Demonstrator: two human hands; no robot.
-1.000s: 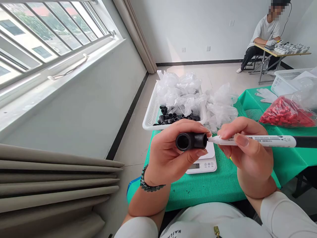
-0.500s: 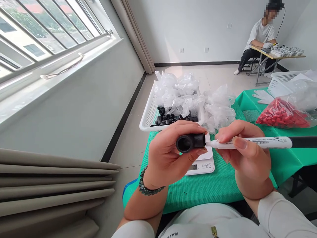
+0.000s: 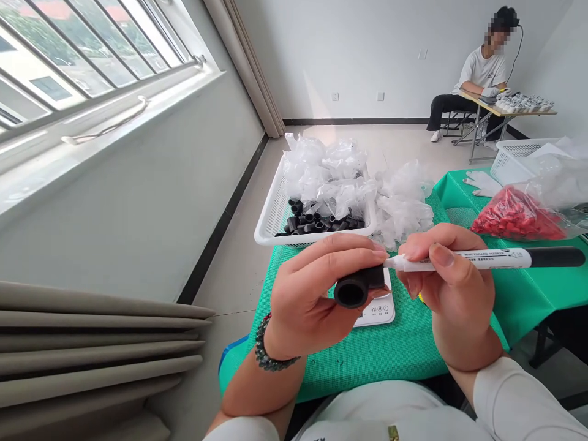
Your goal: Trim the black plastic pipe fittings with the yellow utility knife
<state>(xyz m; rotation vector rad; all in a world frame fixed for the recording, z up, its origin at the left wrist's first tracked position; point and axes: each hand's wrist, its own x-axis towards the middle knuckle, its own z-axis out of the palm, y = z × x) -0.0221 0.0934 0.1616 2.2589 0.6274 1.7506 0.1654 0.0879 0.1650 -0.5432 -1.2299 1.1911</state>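
In my left hand is a black rubber tube fitting, its round opening facing me. The fingers lie over its top and the thumb is beneath. My right hand grips a white whiteboard marker like a pen, black end pointing right. The marker's tip is at the upper right edge of the fitting; whether it touches the fitting or the fingertip I cannot tell. Below and behind my hands a white digital scale rests on the green-covered table, its display mostly hidden.
Behind my hands stands a white basket of black fittings and clear plastic bags. More bags lie beside it. At the right are a bag of red pieces, a white glove and another basket. A person sits far right.
The fitting has turned and dropped slightly in my left hand, so the fingers cover more of its top. The marker tip has moved from the fitting's end opening to its upper edge.
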